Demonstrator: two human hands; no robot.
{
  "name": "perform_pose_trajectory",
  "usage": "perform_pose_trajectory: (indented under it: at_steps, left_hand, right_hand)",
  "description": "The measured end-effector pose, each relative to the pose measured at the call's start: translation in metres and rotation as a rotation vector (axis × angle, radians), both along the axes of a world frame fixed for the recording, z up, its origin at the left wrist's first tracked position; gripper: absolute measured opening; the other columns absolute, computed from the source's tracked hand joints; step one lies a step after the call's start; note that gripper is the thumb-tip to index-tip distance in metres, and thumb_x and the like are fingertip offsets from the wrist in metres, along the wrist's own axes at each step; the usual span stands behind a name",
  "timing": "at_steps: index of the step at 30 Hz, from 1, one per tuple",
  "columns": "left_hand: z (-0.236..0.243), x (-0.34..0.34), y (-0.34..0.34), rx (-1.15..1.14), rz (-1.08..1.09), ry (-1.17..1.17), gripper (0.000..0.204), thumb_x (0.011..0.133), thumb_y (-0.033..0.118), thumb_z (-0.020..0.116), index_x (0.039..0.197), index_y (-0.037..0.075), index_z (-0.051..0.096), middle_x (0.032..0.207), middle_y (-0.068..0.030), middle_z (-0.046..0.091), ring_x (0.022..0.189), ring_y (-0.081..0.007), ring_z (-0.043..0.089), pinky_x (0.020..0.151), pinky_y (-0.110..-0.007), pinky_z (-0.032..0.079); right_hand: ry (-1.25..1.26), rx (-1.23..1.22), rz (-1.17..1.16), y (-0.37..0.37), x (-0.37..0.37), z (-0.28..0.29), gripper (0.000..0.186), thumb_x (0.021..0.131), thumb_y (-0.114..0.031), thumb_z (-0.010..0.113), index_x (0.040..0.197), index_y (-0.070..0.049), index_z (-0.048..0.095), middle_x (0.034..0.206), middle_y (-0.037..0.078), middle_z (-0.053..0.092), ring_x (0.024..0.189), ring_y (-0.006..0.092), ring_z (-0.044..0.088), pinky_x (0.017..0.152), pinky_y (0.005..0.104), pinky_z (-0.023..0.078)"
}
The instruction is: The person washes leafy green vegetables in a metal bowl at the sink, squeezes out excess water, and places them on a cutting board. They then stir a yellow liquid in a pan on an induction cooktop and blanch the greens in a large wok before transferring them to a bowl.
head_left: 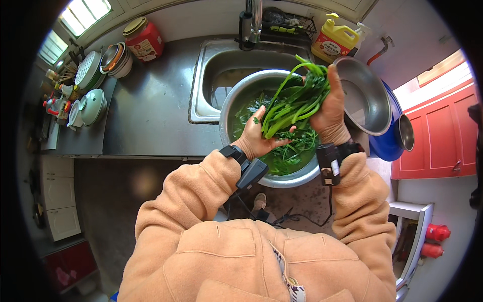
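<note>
My right hand (329,108) is wrapped round a bunch of leafy greens (287,113) with long green stems. Their stem ends point down and left, toward my left hand (255,137). That hand lies beside the stem ends, fingers spread and thumb up, with a bit of leaf stuck to it. Both hands are above a large metal basin (289,182) standing at the sink's front right. Loose greens (294,153) float in the greenish water inside it. My right palm and part of the leaves are hidden.
Behind the basin is a steel sink (201,75) holding some water, under a faucet (255,25). An empty metal bowl (363,95) and a blue basin (385,146) sit at right. A yellow jug (333,43) stands behind; a red-bodied jar (144,43) and stacked bowls (118,63) are left.
</note>
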State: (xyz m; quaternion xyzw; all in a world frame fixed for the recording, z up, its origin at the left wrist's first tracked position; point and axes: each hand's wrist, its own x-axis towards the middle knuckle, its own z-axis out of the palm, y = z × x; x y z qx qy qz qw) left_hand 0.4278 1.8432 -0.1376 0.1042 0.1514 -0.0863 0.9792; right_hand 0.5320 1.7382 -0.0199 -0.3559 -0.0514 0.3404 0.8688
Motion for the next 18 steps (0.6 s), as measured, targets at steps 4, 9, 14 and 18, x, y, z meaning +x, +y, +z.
perform_pose_trajectory:
  at_steps: [4,9,14,18]
  left_hand:
    - [-0.005,0.001,0.005,-0.15,-0.034,-0.165,0.049,0.1,0.043,0.032,0.129,0.01,0.053,0.127,-0.0138,0.058,0.113,-0.0337,0.057,0.097,-0.061,0.044]
    - [0.002,0.006,0.01,0.088,0.093,-0.153,0.038,0.1,0.04,0.046,0.12,0.011,0.057,0.118,-0.0061,0.062,0.113,-0.0205,0.057,0.097,-0.04,0.048]
    - [0.028,0.012,0.001,0.336,0.149,0.061,0.03,0.096,0.034,0.055,0.115,0.012,0.059,0.107,-0.0049,0.063,0.101,-0.0187,0.06,0.089,-0.037,0.05]
    - [0.055,0.023,0.014,0.473,0.13,0.12,0.017,0.093,0.026,0.058,0.1,0.011,0.06,0.091,-0.003,0.064,0.08,-0.0167,0.064,0.075,-0.033,0.055]
  right_hand:
    - [-0.851,-0.583,-0.072,-0.008,-0.006,-0.053,0.016,0.085,-0.012,0.061,0.099,-0.004,0.062,0.091,0.006,0.065,0.08,0.0193,0.064,0.074,0.0331,0.052]
    - [-1.773,-1.003,0.043,-0.018,-0.031,-0.081,0.083,0.064,-0.032,0.071,0.134,0.001,0.041,0.129,0.02,0.043,0.121,0.0365,0.042,0.106,0.0485,0.029]
    - [-1.664,-1.016,0.213,-0.011,-0.023,-0.076,0.089,0.068,-0.036,0.07,0.14,0.002,0.034,0.135,0.023,0.04,0.13,0.0367,0.038,0.111,0.0465,0.026]
    - [-0.803,-0.402,0.173,-0.033,0.028,-0.063,0.07,0.076,-0.02,0.06,0.14,0.001,0.038,0.139,0.016,0.045,0.131,0.0251,0.041,0.111,0.0367,0.029]
